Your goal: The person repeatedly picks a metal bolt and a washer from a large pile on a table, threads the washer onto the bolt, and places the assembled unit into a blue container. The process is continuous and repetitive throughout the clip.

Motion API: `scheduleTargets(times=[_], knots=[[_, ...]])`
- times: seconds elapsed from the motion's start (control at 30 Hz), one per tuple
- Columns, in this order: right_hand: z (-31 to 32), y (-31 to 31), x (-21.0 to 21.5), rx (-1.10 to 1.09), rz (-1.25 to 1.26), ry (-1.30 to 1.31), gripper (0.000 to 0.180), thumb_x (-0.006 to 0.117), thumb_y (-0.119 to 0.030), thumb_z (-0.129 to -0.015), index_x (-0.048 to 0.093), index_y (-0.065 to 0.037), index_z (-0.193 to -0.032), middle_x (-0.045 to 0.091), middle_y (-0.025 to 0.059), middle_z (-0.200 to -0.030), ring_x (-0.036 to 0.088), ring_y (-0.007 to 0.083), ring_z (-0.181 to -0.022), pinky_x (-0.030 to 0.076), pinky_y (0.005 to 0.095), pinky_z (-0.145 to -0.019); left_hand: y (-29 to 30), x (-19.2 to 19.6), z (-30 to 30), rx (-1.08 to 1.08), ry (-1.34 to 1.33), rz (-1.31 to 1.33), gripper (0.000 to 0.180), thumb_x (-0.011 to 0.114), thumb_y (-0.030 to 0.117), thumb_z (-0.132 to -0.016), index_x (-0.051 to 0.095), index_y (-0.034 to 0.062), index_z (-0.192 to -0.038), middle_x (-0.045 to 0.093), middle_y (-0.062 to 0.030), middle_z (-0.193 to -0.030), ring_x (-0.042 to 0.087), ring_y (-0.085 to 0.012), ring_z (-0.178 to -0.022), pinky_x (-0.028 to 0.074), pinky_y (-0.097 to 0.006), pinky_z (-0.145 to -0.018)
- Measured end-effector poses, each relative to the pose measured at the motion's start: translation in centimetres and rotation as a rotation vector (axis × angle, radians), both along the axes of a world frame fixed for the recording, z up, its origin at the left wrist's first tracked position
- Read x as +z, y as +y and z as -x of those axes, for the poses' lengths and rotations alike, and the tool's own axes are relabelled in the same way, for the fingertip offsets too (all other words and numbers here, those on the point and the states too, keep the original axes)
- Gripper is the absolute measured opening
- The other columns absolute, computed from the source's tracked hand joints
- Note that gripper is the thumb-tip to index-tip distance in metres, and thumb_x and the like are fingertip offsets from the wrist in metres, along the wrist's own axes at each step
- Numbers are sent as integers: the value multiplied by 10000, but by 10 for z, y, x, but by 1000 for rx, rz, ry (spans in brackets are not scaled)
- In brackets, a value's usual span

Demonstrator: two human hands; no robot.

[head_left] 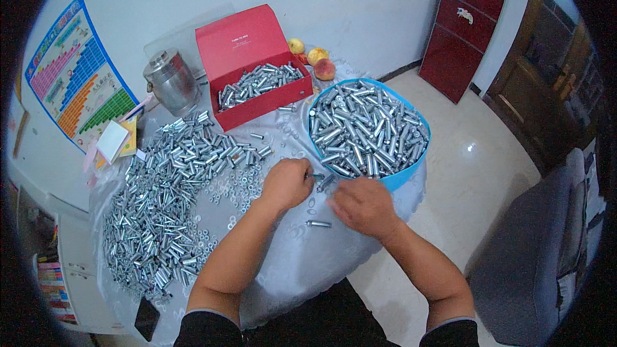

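Note:
My left hand [288, 183] is closed over the table, its fingers pinching a small metal expansion bolt [316, 176] that sticks out to the right. My right hand [365, 207] is close by on the right, fingers bent and smeared by motion, so what it holds does not show. Between the hands is another blurred metal bolt [326, 184]. A single bolt [319, 223] lies on the cloth below them, beside a few washers [312, 204]. Just beyond my right hand stands a blue tub [393, 182] heaped with metal bolts [366, 132].
Loose metal sleeves [154, 212] cover the table's left side, with washers [234, 187] scattered beside them. Behind stand an open red box [263, 104] of metal parts, a metal canister [172, 83] and several fruits [324, 69]. A phone [147, 319] lies at the near left edge.

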State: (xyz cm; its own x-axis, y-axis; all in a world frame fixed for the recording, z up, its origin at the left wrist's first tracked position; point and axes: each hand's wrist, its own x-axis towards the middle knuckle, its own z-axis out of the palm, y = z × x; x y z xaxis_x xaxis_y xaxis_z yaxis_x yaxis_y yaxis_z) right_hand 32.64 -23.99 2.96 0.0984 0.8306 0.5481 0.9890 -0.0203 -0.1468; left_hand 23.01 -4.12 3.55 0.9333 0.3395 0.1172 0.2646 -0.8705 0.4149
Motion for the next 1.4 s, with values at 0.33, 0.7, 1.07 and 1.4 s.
scheduleTargets(times=[0.33, 0.7, 1.07, 1.4], knots=[[18, -3, -24, 122, 236, 175, 265, 725, -337, -826, 667, -90, -903, 606, 67, -902, 631, 266, -851, 526, 402, -768, -13, -18, -7, -88, -8, 133, 399, 740, 369, -758, 709, 6, -921, 687, -224, -919, 660, -386, -911, 522, -462, -795], [35, -9, -16, 143, 471, 192, 163, 685, -227, -816, 649, -74, -858, 595, 98, -874, 641, 279, -842, 531, 410, -755, -26, -4, -13, -184, 197, -26, 306, 701, 290, -729, 689, 34, -896, 673, -213, -911, 661, -391, -878, 535, -486, -765], [6, -45, 17, -38, 175, 332, 198, 675, -224, -839, 660, -57, -944, 618, 126, -921, 645, 311, -860, 533, 432, -753, -12, -8, 22, -149, -20, -12, 204, 658, 197, -767, 670, 25, -876, 637, -207, -889, 625, -398, -829, 510, -499, -754], [-70, -4, 57, -532, -375, 264, 216, 736, -198, -804, 681, -48, -950, 642, 131, -927, 632, 316, -861, 506, 410, -762, 8, 62, -8, 22, -301, 659, 227, 702, 130, -798, 692, -41, -946, 674, -95, -790, 653, -165, -666, 515, -309, -608]])
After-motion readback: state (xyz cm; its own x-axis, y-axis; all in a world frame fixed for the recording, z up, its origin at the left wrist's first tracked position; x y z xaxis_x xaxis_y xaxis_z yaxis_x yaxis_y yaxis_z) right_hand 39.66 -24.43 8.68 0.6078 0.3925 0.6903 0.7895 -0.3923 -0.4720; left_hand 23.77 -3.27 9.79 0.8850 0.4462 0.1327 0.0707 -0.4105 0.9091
